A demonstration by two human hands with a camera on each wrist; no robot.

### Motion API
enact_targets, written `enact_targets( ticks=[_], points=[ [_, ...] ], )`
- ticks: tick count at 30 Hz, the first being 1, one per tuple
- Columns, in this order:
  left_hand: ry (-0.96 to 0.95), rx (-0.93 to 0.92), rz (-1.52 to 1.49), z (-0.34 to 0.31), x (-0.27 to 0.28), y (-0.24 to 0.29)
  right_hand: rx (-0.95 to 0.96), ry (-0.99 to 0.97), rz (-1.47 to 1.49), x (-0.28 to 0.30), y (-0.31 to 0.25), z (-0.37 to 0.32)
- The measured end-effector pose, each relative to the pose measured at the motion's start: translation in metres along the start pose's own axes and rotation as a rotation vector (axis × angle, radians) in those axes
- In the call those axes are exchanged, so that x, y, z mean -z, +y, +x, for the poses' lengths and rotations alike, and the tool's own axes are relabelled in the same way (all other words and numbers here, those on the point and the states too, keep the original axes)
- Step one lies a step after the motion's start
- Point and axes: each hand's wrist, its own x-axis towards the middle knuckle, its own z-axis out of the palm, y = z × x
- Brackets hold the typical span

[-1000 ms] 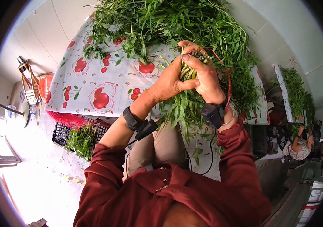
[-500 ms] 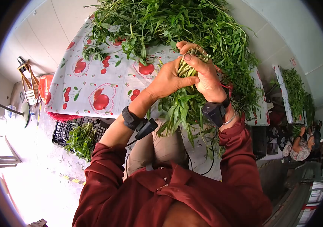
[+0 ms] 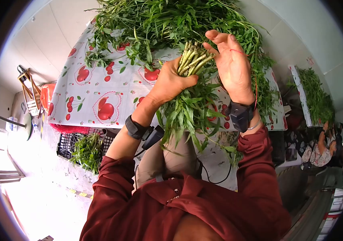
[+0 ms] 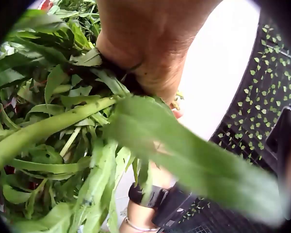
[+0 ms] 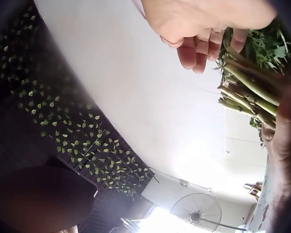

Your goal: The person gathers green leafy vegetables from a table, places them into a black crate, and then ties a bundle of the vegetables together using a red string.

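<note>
My left hand grips a bunch of leafy green stems, its thumb across them. The pale cut ends point up and away from me, while the leaves hang down over the table's near edge. In the left wrist view, leaves fill the left side and a blurred leaf crosses in front of the hand. My right hand is raised beside the cut ends with its fingers loosely extended and nothing held in them. A thin red string runs along that hand to the wrist.
A large heap of the same greens covers the far side of the table, over a fruit-patterned tablecloth. A black crate with more greens stands below at left. Another person sits at the right by a second greens-covered table.
My right hand has let go of the bunch and moved right and up, its fingers straightening. The left hand keeps its grip, and the bunch has shifted slightly left.
</note>
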Motion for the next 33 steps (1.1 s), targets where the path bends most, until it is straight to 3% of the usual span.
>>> enact_targets(
  ticks=[6,7,12,16,19,26,28,30,33],
  points=[
    [0.031,0.015,0.021,-0.001,0.006,-0.002,-0.093,-0.073,0.347,0.017,-0.008,0.005],
    [0.044,-0.014,-0.030,-0.002,0.005,0.000,-0.095,0.025,0.304,0.013,-0.010,0.004],
    [0.022,0.024,0.051,-0.002,0.020,-0.006,-0.182,0.047,0.417,0.024,-0.016,0.005],
    [0.036,0.035,-0.133,-0.007,0.022,-0.003,-0.260,0.053,0.359,0.026,-0.008,0.005],
    [0.073,-0.070,-0.132,-0.008,0.024,-0.005,-0.353,0.036,0.137,0.020,0.004,-0.001],
    [0.140,0.004,-0.200,-0.013,0.047,0.002,-0.451,-0.043,-0.253,0.011,0.027,-0.006],
    [0.142,0.002,-0.192,-0.014,0.047,0.010,-0.382,-0.084,-0.416,0.016,0.039,0.001],
    [0.141,0.000,-0.186,-0.015,0.045,0.015,-0.018,-0.166,-0.758,0.012,0.050,0.007],
    [0.130,0.019,-0.153,-0.017,0.045,0.015,-0.186,-0.158,-0.695,0.002,0.045,0.008]
  ],
)
